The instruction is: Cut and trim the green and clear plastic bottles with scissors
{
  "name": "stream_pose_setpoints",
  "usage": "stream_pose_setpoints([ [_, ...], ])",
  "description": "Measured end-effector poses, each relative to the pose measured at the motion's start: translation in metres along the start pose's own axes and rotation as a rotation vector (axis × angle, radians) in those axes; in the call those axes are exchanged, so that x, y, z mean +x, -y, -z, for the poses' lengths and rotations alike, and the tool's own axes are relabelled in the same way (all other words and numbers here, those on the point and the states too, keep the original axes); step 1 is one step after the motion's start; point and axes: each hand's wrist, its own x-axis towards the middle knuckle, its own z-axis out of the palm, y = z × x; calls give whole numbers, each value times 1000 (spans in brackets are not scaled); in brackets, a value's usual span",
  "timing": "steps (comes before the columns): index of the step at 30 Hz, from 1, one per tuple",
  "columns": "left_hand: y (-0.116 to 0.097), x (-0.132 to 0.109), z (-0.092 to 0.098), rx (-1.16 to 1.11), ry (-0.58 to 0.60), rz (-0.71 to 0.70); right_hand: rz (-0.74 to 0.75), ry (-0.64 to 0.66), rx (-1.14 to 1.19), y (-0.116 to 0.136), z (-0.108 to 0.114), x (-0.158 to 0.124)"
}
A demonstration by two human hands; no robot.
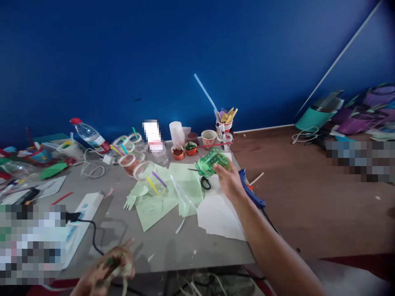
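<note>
My right hand (230, 179) is closed around a green clear-plastic bottle piece (212, 163), held above the papers. Under it, black-handled scissors (205, 183) lie partly hidden. A blue tool (254, 196), perhaps a glue gun, rests beside my right wrist, partly covered by the arm. My left hand (119, 263) is low at the table's front edge, blurred, with fingers curved and green and brown marks at the palm. Whether it holds anything is unclear. Nearest to it runs a black cord (94, 234) from a white power strip (84, 213).
Pale green sheets (162, 209) and white paper (219, 216) cover mid-table. Behind stand clear cups with straws (146, 170), small paint cups (178, 153), a paper cup (209, 137), a cup of plastic cutlery (224, 123) and a red-capped bottle (92, 135). A brown table (314, 185) adjoins right.
</note>
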Motion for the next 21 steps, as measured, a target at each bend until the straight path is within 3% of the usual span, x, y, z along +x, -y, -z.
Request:
stream_pose_setpoints([
  [3, -20, 15, 4, 96, -144, -47, -10, 7, 1, 0, 0, -1],
  [8, -48, 40, -10, 203, -63, -159, -16, -14, 17, 1, 0, 0],
  [14, -40, 31, -9, 281, 50, -30, -7, -4, -19, 3, -1, 0],
  [17, -36, 25, -4, 191, 150, -96, -7, 11, -41, 3, -1, -1],
  [21, -32, 21, -5, 142, 105, -71, -18, 13, -34, 2, -2, -2],
])
